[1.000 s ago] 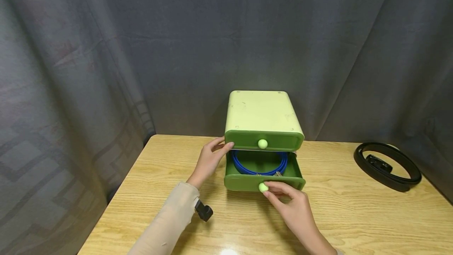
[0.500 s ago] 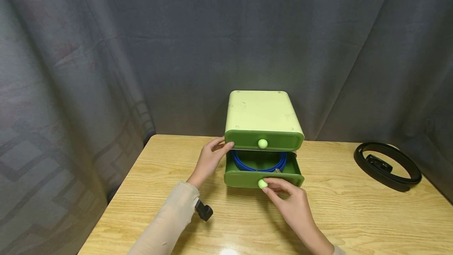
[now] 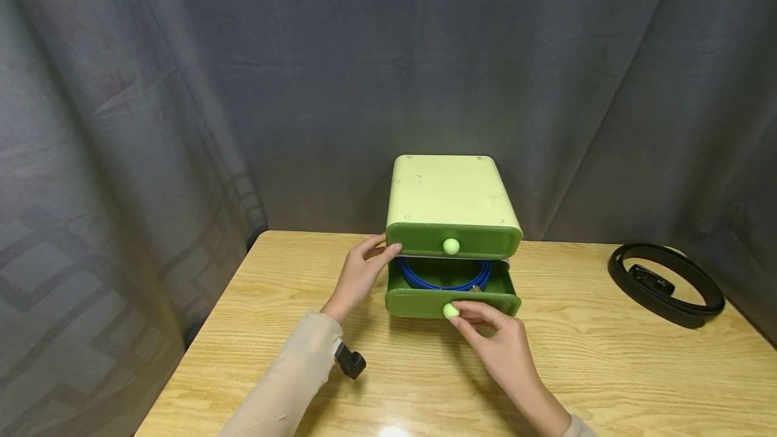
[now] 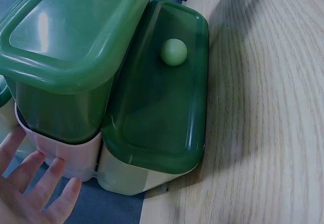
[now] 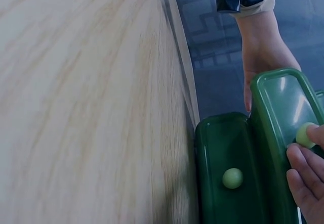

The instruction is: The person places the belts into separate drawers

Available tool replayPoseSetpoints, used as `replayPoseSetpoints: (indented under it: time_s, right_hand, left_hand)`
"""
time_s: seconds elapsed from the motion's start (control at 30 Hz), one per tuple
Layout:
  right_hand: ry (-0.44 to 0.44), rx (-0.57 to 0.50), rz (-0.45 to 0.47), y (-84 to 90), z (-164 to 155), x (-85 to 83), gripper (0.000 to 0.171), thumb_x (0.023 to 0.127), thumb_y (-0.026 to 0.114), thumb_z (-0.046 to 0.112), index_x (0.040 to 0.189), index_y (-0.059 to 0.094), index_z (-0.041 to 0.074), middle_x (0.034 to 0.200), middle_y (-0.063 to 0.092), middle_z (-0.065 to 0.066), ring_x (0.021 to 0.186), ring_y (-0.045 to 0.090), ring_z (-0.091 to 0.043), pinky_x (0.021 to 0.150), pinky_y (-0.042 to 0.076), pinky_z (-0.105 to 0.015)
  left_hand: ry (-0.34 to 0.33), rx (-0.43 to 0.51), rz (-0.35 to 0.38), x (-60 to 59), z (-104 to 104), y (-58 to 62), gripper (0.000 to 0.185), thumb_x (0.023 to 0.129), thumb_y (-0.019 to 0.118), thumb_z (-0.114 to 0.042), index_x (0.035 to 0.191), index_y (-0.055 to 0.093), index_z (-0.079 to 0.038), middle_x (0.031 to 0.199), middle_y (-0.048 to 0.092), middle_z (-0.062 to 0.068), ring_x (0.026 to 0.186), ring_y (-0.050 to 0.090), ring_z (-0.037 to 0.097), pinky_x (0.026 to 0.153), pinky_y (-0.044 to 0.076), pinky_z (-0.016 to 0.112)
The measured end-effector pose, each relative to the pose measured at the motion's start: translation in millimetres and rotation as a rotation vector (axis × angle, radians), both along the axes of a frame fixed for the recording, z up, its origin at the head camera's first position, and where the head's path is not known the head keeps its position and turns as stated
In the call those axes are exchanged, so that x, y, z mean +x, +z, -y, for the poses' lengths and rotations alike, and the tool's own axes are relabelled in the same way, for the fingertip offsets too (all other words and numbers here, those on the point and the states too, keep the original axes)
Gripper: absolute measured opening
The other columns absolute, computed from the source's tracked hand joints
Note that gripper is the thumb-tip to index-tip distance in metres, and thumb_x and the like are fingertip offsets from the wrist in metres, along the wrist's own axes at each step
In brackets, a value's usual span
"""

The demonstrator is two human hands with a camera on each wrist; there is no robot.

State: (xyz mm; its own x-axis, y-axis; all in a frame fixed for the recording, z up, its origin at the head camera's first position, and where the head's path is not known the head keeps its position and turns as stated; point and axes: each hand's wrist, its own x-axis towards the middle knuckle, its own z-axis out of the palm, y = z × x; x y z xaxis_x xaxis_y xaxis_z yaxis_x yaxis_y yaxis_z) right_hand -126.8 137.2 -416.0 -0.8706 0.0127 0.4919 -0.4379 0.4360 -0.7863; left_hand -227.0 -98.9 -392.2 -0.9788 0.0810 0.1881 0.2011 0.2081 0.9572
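Observation:
A small cabinet (image 3: 452, 187) with a pale yellow-green top and green drawers stands on the table. Its middle drawer (image 3: 419, 302) is pulled partly out, with a coiled blue cable (image 3: 446, 286) inside. My right hand (image 3: 500, 349) pinches that drawer's round light-green knob (image 3: 450, 310) between thumb and fingers. Against the cabinet's left side rests my left hand (image 3: 358, 275), its thumb at the lower corner of the top drawer front (image 3: 419, 240). In the left wrist view its fingers (image 4: 43, 183) are extended beside the pink shell. The bottom drawer (image 4: 157, 92) is closed.
A coiled black belt (image 3: 664, 285) with a buckle lies on the right of the wooden table (image 3: 607, 369). Grey curtains (image 3: 340, 86) hang behind and at both sides. A black camera mount (image 3: 350, 361) sits on the left wrist.
The right hand has pushed the middle drawer some way back into the cabinet, and less of the cable shows. The left hand stays in place.

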Motion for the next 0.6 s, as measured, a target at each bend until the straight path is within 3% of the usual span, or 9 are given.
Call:
replayPoseSetpoints:
  time_s: [0.6]
  right_hand:
    - [-0.001, 0.003, -0.002, -2.0, 0, -10.3, 0.025, 0.080, 0.082, 0.005, 0.101, 0.078, 0.018, 0.088, 0.074, 0.010, 0.078, 0.068, -0.007, 0.071, 0.057, -0.023]
  left_hand:
    - [0.006, 0.000, 0.017, -0.1, 0, 0.2, 0.053, 0.093, 0.069, -0.043, 0.135, 0.061, -0.013, 0.137, 0.056, 0.005, 0.122, 0.057, 0.022, 0.103, 0.047, 0.044]
